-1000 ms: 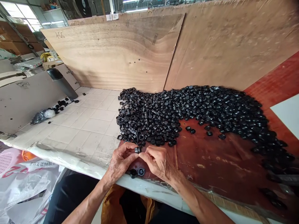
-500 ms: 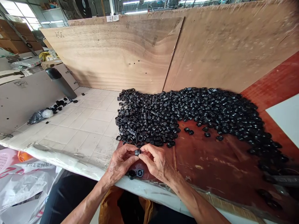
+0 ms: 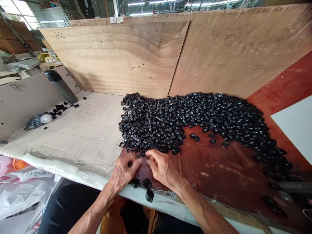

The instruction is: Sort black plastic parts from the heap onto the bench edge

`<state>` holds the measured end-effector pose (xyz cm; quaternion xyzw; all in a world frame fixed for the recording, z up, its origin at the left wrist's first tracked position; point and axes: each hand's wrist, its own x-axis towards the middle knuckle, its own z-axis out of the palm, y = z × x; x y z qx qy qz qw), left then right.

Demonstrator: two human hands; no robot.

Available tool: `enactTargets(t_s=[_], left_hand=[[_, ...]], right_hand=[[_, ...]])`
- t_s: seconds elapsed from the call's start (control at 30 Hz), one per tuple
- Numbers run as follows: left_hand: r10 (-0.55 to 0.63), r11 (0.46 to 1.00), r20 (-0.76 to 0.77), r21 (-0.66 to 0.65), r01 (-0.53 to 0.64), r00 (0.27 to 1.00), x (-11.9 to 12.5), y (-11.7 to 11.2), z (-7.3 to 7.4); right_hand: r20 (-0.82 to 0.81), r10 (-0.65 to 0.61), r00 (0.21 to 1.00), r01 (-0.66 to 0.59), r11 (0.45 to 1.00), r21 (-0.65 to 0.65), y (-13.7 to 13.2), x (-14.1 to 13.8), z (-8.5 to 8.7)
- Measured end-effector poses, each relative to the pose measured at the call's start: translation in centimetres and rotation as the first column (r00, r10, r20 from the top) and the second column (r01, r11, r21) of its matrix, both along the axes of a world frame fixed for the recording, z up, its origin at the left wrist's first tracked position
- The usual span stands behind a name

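Note:
My left hand (image 3: 124,171) is over the front edge of the red-brown board, its fingers bent and thumb apart, with nothing visible in them. Just right of it, my right hand (image 3: 160,164) has its index finger stretched to the near edge of a heap of small black plastic caps and rings (image 3: 156,123). Its thumb is apart from that finger. Below and between the hands, a black cap (image 3: 147,183) rests near another black cap (image 3: 136,182). A third black ring-like piece (image 3: 149,195) is at the pale table edge, tilted.
A tall plywood board (image 3: 117,58) stands behind the heap. To the left lies a pale tiled surface (image 3: 85,130) with a dark grey bottle (image 3: 60,86) and a small plastic bag (image 3: 36,121). Loose caps (image 3: 195,137) lie before the heap.
My hands have parted from the small black piece they held together. A black piece now shows lower, at the table edge. My right index finger has reached toward the heap. The view has shifted slightly.

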<state>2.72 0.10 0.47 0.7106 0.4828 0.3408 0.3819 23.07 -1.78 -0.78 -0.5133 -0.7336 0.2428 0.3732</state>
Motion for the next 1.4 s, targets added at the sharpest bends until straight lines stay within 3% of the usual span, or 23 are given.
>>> enactTargets(t_s=[0.07, 0.13, 0.37, 0.5, 0.63, 0.77, 0.9, 1.0, 1.17, 1.3, 1.4], left_hand=[[0.177, 0.984, 0.02, 0.023, -0.177, 0.984, 0.2, 0.4, -1.0], [0.235, 0.969, 0.005, 0.075, -0.234, 0.972, 0.2, 0.9, -2.0], [0.129, 0.97, -0.123, 0.221, -0.1, 0.984, -0.1, 1.3, -3.2], [0.066, 0.969, -0.164, 0.245, -0.024, 0.984, 0.0, 1.1, -2.9], [0.099, 0.976, -0.213, 0.21, -0.053, 0.972, 0.2, 0.9, -2.4], [0.088, 0.985, -0.201, 0.167, -0.055, 0.976, 0.2, 0.9, -2.2], [0.1, 0.994, -0.12, 0.06, -0.093, 0.988, 0.0, 1.1, -2.1], [0.098, 0.995, 0.022, -0.024, -0.097, 0.995, -0.1, 0.9, -1.8], [0.112, 0.973, 0.317, -0.227, -0.039, 0.942, 0.4, 0.8, -1.1], [0.099, 0.982, 0.345, -0.187, -0.035, 0.933, 0.7, 0.7, -0.4], [0.112, 0.972, 0.391, -0.234, -0.019, 0.913, 0.8, 0.6, -0.3]], right_hand=[[0.127, 0.032, 0.991, -0.038, 0.998, 0.044, 0.2, -0.4, -0.8], [0.23, 0.035, 0.972, -0.045, 0.998, 0.037, 0.4, -0.9, -1.4], [0.318, -0.013, 0.948, 0.005, 1.0, 0.026, 0.6, -1.2, -1.9], [0.151, -0.016, 0.988, 0.005, 0.997, 0.077, 0.7, -0.9, -2.0], [-0.14, 0.036, 0.99, -0.019, 0.993, 0.115, 0.9, -0.9, -1.7], [-0.199, 0.1, 0.975, -0.074, 0.988, 0.132, 1.2, -1.0, -1.7], [-0.205, 0.038, 0.978, -0.033, 0.999, 0.026, 1.2, -0.9, -1.3], [-0.207, -0.039, 0.977, 0.022, 0.996, -0.086, 0.8, -0.5, -0.3], [-0.269, 0.0, 0.963, -0.05, 0.982, -0.182, 0.8, -0.1, 0.6], [-0.39, -0.022, 0.921, -0.091, 0.959, -0.268, 0.9, -0.4, 0.3], [-0.448, -0.09, 0.889, -0.064, 0.946, -0.317, 0.9, -0.5, 0.2]])
